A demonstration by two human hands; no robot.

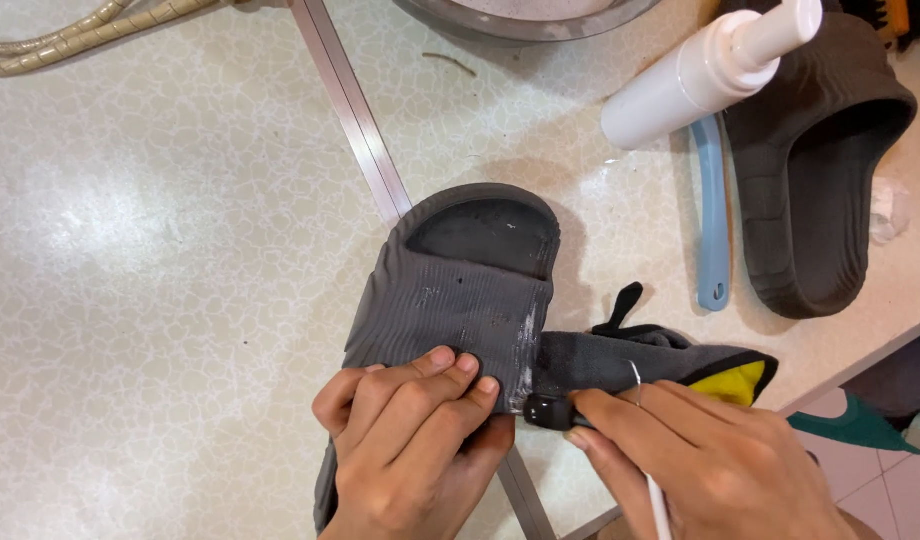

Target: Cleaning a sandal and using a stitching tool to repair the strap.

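1. Where the pale crackle-patterned counter [160, 250] is crossed by a metal strip [350, 110], a dark grey slide sandal [460, 290] lies across that strip, its ribbed strap facing up and its open end pointing away from the person. The strap's right edge carries a whitish streak [525, 350].
2. The left hand [410, 440] rests on the near part of the strap, its fingers [450, 375] curled close together and pressing the ribbed surface down; the thumb is hidden.
3. The right hand [720, 460] pinches a small black tool tip [548, 412] between narrow fingertips, the tip touching the sandal at the streaked edge. A thin white cord [658, 500] runs back over this hand.
4. A grey cloth with a yellow patch [660, 365] lies under the right hand, touching the sandal's right side.
5. Edges: the counter's rim [860, 360] runs diagonally just beyond the cloth, with tiled floor [880, 490] below it.
6. Right of the sandal, well apart, stand a second dark sandal [820, 170], a blue handle [713, 220] and a white pump bottle [710, 70] lying on its side. A metal basin [520, 18] sits at the far edge; a ribbed hose [90, 25] lies far left.
7. Open room: the broad counter surface left of the metal strip.
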